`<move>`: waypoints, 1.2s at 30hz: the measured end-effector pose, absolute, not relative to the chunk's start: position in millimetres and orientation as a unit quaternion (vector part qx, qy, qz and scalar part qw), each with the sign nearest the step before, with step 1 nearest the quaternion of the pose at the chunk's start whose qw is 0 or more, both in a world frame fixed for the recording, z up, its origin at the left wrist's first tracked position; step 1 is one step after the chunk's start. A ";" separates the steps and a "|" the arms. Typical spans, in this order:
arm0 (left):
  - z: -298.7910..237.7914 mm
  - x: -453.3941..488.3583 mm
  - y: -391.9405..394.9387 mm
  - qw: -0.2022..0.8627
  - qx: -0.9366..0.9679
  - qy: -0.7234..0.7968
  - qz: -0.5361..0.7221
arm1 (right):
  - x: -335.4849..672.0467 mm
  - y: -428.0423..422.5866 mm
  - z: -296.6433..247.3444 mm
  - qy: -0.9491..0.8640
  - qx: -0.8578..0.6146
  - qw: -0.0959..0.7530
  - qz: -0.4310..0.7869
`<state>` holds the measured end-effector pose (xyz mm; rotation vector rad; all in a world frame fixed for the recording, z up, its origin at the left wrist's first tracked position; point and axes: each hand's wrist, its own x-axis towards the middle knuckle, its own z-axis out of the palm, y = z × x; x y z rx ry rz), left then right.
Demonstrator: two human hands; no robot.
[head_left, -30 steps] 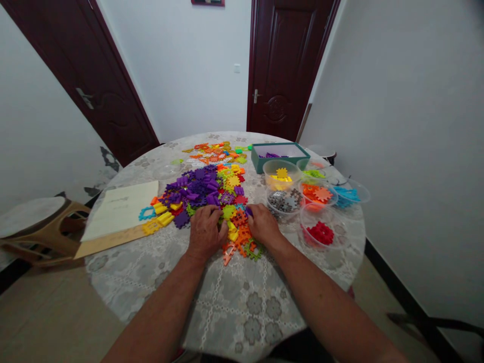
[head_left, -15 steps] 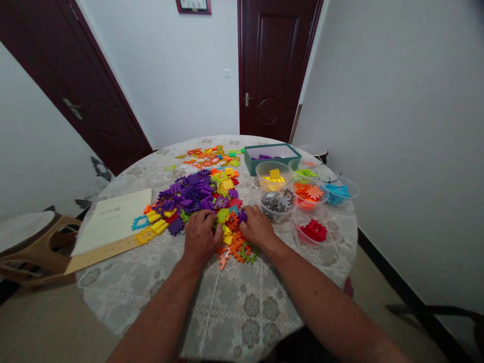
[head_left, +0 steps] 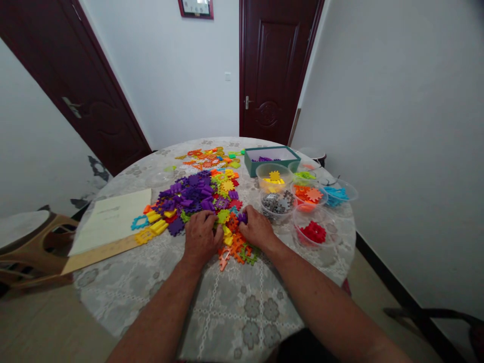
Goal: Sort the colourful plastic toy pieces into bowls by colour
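Observation:
My left hand [head_left: 203,236] rests at the near edge of a heap of plastic building pieces, fingers curled and thumb towards the right. What it holds, if anything, is hidden. A purple building piece [head_left: 242,218] is pinched in my right hand [head_left: 257,229], at the heap's right side. Between the hands lie a lime green piece [head_left: 223,217], a yellow piece [head_left: 227,236] and several orange pieces [head_left: 237,244]. Purple pieces [head_left: 189,191] make up most of the heap beyond my left hand.
Clear bowls of sorted pieces stand at the right: yellow [head_left: 274,177], grey [head_left: 279,202], orange [head_left: 309,194], red [head_left: 314,232], blue [head_left: 336,195] and green [head_left: 304,175]. Behind them is a green box [head_left: 254,166]. A paper-covered board [head_left: 109,222] lies left; orange pieces [head_left: 206,160] lie at the back.
The view has shifted slightly. Both hands stay in almost the same place, and the purple piece is still in my right hand.

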<state>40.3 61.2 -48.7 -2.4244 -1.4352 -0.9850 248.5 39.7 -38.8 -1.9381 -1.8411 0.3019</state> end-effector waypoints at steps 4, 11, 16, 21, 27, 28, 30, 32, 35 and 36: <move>-49.8 40.2 62.2 0.075 -0.809 -0.476 -0.336 | 248.8 40.1 -40.4 -0.670 -0.701 0.221 0.104; -48.3 40.1 60.6 0.079 -0.808 -0.480 -0.331 | 247.6 39.0 -37.9 -0.680 -0.696 0.214 0.089; -45.0 38.6 58.6 0.076 -0.812 -0.479 -0.326 | 246.5 38.2 -34.3 -0.677 -0.704 0.197 0.085; -45.6 39.1 57.8 0.078 -0.811 -0.481 -0.322 | 245.2 36.6 -31.5 -0.683 -0.702 0.183 0.086; -46.1 38.8 60.6 0.078 -0.818 -0.474 -0.317 | 244.6 36.5 -29.8 -0.682 -0.704 0.179 0.085; -45.9 38.5 60.9 0.079 -0.819 -0.472 -0.317 | 244.4 36.5 -29.7 -0.682 -0.704 0.179 0.083; -45.6 37.7 61.0 0.080 -0.818 -0.471 -0.320 | 243.9 36.4 -29.7 -0.680 -0.707 0.179 0.080; -45.7 37.0 60.8 0.082 -0.815 -0.472 -0.325 | 243.2 36.2 -29.9 -0.679 -0.708 0.178 0.081; -45.9 36.1 60.8 0.084 -0.814 -0.471 -0.328 | 242.4 36.3 -30.6 -0.680 -0.706 0.179 0.085; -45.9 36.0 60.9 0.083 -0.816 -0.471 -0.326 | 242.2 36.5 -31.0 -0.681 -0.705 0.179 0.085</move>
